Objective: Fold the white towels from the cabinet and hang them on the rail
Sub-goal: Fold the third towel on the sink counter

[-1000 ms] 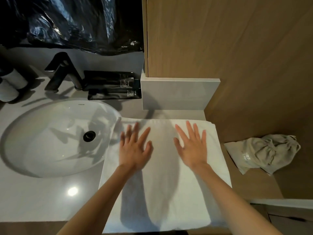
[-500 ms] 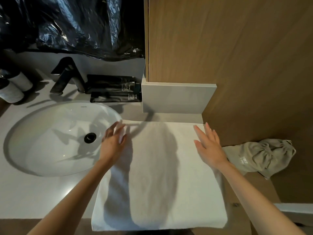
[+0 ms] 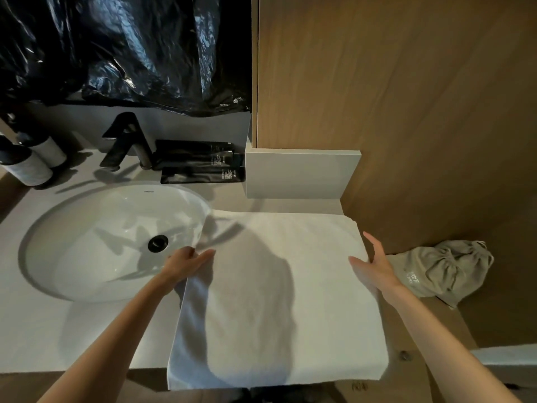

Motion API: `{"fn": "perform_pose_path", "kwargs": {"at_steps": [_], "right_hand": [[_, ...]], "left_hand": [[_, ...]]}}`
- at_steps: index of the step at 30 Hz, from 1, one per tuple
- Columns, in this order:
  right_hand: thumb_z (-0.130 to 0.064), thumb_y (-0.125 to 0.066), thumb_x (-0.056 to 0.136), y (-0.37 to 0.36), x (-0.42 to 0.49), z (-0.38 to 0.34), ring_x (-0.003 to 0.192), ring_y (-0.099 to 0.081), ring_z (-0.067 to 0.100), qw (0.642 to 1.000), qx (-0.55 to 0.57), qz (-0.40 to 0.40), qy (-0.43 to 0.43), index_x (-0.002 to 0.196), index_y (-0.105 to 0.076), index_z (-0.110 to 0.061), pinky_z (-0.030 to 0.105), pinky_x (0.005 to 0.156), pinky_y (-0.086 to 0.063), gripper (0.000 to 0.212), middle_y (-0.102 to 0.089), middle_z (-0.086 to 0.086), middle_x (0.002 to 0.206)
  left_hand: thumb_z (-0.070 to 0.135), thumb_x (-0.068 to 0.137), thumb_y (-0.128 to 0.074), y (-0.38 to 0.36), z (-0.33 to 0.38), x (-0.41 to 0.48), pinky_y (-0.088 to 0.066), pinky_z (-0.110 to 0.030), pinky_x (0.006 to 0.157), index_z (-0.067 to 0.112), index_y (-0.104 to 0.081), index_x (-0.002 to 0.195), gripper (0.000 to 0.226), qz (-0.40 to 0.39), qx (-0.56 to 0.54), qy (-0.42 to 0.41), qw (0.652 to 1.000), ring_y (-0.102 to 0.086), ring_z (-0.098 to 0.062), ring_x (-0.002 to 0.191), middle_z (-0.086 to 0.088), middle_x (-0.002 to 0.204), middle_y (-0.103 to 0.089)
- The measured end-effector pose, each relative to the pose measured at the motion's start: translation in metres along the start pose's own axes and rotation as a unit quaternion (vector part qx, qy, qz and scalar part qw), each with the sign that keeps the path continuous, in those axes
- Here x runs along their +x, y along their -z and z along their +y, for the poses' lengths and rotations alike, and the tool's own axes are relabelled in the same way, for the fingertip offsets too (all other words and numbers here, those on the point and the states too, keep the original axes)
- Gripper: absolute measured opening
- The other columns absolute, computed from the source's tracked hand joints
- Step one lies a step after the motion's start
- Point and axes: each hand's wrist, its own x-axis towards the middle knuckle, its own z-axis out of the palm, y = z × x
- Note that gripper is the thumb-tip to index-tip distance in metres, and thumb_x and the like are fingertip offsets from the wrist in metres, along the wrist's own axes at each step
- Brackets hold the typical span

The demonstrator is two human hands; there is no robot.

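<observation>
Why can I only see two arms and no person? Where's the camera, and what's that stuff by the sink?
The camera sits on the person's head and looks down, so you see only their arms. No robot here, just two bare hands. A white towel lies flat on the counter beside the round sink. The left hand pinches the towel's left edge; the right hand touches its right edge with straight fingers. Behind the sink are a black tap and black tubes. A beige cloth bag lies to the right.
</observation>
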Motion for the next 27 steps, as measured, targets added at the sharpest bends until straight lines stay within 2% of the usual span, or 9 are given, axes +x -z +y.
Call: {"fn": "perform_pose_path", "kwargs": {"at_steps": [2, 4, 9, 13, 16, 18, 21, 23, 27], "right_hand": [[0.005, -0.056, 0.091, 0.004, -0.004, -0.002, 0.093, -0.061, 0.012, 1.000, 0.005, -0.016, 0.005, 0.145, -0.029, -0.032, 0.023, 0.071, -0.047, 0.071, -0.061, 0.006, 0.117], [0.008, -0.052, 0.091, 0.008, -0.009, -0.005, 0.100, -0.061, 0.019, 1.000, 0.004, -0.016, 0.019, 0.145, -0.030, -0.032, 0.027, 0.075, -0.048, 0.071, -0.058, 0.005, 0.119], [0.003, -0.058, 0.091, 0.012, -0.030, -0.019, 0.077, -0.055, 0.017, 0.997, -0.002, 0.046, 0.064, 0.129, -0.046, -0.026, 0.024, 0.061, -0.045, 0.050, -0.056, 0.003, 0.091], [-0.006, -0.063, 0.091, 0.022, -0.044, -0.021, 0.100, -0.059, 0.041, 0.994, 0.042, 0.052, 0.085, 0.108, -0.059, -0.034, 0.045, 0.082, -0.053, 0.033, -0.060, 0.016, 0.103], [-0.008, -0.061, 0.093, 0.026, -0.061, -0.026, 0.106, -0.059, 0.034, 0.989, 0.038, 0.071, 0.122, 0.096, -0.062, -0.030, 0.046, 0.092, -0.051, 0.023, -0.061, 0.011, 0.111], [-0.007, -0.058, 0.094, 0.026, -0.071, -0.028, 0.110, -0.058, 0.028, 0.989, 0.031, 0.065, 0.130, 0.095, -0.066, -0.023, 0.046, 0.098, -0.050, 0.018, -0.063, 0.004, 0.111], [-0.003, -0.057, 0.094, 0.028, -0.087, -0.027, 0.118, -0.056, 0.024, 0.990, 0.001, 0.038, 0.139, 0.099, -0.070, -0.023, 0.046, 0.104, -0.046, 0.025, -0.065, 0.001, 0.118], [0.002, -0.061, 0.090, 0.030, -0.097, -0.024, 0.120, -0.054, 0.023, 0.986, -0.054, 0.023, 0.157, 0.109, -0.068, -0.022, 0.044, 0.104, -0.046, 0.032, -0.063, 0.000, 0.121], [-0.003, -0.070, 0.085, 0.030, -0.116, -0.018, 0.100, -0.058, 0.029, 0.961, -0.177, 0.034, 0.211, 0.116, -0.065, -0.024, 0.041, 0.085, -0.054, 0.038, -0.065, 0.001, 0.110]], "left_hand": [[0.061, 0.080, -0.062, 0.004, -0.004, -0.001, -0.051, -0.039, 0.084, -0.006, -0.067, 0.086, 0.067, -0.010, -0.006, 0.009, 1.000, -0.067, -0.030, 0.084, -0.019, 0.085, -0.070], [0.051, 0.087, -0.063, 0.010, 0.000, -0.005, -0.049, -0.032, 0.078, -0.009, -0.067, 0.088, 0.060, -0.024, -0.042, 0.017, 0.999, -0.065, -0.025, 0.079, -0.017, 0.084, -0.068], [0.044, 0.087, -0.066, 0.027, 0.018, -0.023, -0.040, -0.032, 0.075, 0.005, -0.056, 0.073, 0.043, -0.049, -0.099, -0.011, 0.994, -0.054, -0.023, 0.077, -0.012, 0.080, -0.056], [0.040, 0.091, -0.062, 0.037, 0.019, -0.037, -0.039, -0.031, 0.068, 0.006, -0.055, 0.086, 0.035, -0.002, -0.123, -0.029, 0.992, -0.049, -0.023, 0.071, -0.010, 0.075, -0.054], [0.023, 0.090, -0.066, 0.043, 0.017, -0.051, -0.037, -0.025, 0.055, 0.012, -0.045, 0.108, 0.030, 0.040, -0.223, -0.069, 0.972, -0.041, -0.018, 0.055, -0.007, 0.065, -0.050], [0.012, 0.093, -0.060, 0.049, 0.016, -0.059, -0.035, -0.021, 0.050, 0.015, -0.047, 0.110, 0.021, 0.025, -0.218, -0.127, 0.967, -0.036, -0.017, 0.052, -0.006, 0.058, -0.044], [0.014, 0.096, -0.056, 0.060, 0.014, -0.074, -0.038, -0.029, 0.065, 0.020, -0.063, 0.100, 0.009, -0.035, -0.169, -0.167, 0.971, -0.041, -0.023, 0.069, -0.012, 0.071, -0.047], [0.019, 0.092, -0.063, 0.066, 0.011, -0.085, -0.042, -0.025, 0.069, 0.025, -0.066, 0.102, 0.011, -0.060, -0.137, -0.172, 0.974, -0.049, -0.021, 0.072, -0.006, 0.077, -0.055], [0.012, 0.079, -0.077, 0.073, 0.003, -0.105, -0.052, -0.024, 0.077, 0.027, -0.069, 0.100, 0.028, -0.021, -0.070, -0.207, 0.976, -0.063, -0.017, 0.086, -0.002, 0.096, -0.068]]}}
